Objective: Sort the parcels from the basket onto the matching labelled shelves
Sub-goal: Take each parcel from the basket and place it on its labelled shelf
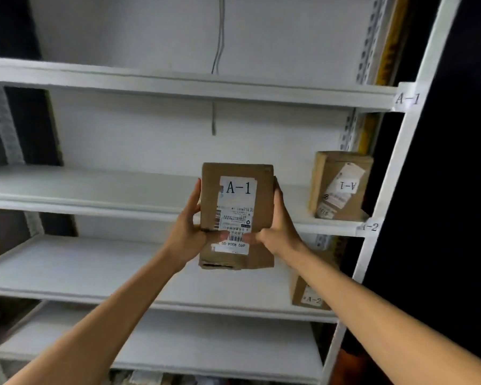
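Note:
I hold a brown cardboard parcel (261, 190) upright in front of the white shelving, its white label reading "A-1" facing me. My left hand (188, 226) grips its left edge with the thumb across the lower label. My right hand (275, 226) grips its right edge, thumb on the front. The tag "A-1" (407, 99) is on the upper shelf edge and the tag "A-2" (370, 227) on the shelf edge below it. A second parcel labelled "A-1" (340, 186) stands at the right end of the shelf between those tags. A parcel labelled "A-2" (310, 294) stands one shelf lower, partly behind my right forearm.
The white rack (95, 190) has several wide shelves, with bare board to the left of the parcels. A white upright post (395, 168) bounds the rack on the right, with darkness beyond. A grey cable (220, 37) hangs down the back wall. The basket is not in view.

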`<control>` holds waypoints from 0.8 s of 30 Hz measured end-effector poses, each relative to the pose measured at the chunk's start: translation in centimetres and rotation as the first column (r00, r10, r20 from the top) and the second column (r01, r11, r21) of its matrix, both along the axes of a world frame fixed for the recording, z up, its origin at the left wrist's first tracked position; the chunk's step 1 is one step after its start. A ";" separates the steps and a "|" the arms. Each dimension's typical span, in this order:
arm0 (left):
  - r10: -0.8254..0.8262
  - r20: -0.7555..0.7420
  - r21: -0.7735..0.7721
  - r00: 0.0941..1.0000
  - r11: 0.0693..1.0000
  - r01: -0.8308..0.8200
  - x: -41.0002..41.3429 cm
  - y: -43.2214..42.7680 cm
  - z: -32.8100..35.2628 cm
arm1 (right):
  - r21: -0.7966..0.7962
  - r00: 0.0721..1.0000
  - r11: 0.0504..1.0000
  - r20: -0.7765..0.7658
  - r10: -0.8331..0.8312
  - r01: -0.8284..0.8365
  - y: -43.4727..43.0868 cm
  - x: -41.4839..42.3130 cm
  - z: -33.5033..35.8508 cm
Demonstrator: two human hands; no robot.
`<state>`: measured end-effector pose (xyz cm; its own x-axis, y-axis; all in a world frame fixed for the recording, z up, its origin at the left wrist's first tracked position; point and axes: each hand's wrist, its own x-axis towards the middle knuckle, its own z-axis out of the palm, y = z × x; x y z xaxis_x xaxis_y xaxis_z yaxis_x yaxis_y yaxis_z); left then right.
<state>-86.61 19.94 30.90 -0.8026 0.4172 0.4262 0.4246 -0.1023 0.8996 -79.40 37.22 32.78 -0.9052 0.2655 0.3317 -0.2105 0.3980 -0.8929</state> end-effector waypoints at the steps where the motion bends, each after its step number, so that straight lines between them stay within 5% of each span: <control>1: -0.010 -0.016 0.001 1.000 1.000 0.010 -0.2 1.3 0.1 | 0.002 1.000 1.000 0.001 -0.031 0.031 1.0 0.3 0.3; 12: -0.119 -0.084 -0.025 0.989 0.993 0.117 -4.7 10.8 1.0 | 0.003 0.977 0.980 0.068 -0.201 0.201 9.6 -1.5 1.8; 24: -0.029 -0.215 -0.043 0.976 0.999 0.020 -13.4 16.9 3.0 | 0.103 0.981 0.977 0.036 -0.190 0.186 15.1 -10.4 3.5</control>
<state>-100.06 36.83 33.94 -0.6829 0.4557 0.5710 0.6070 -0.0810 0.7906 -89.76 52.29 36.33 -0.8569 0.4002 0.3248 -0.0842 0.5131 -0.8542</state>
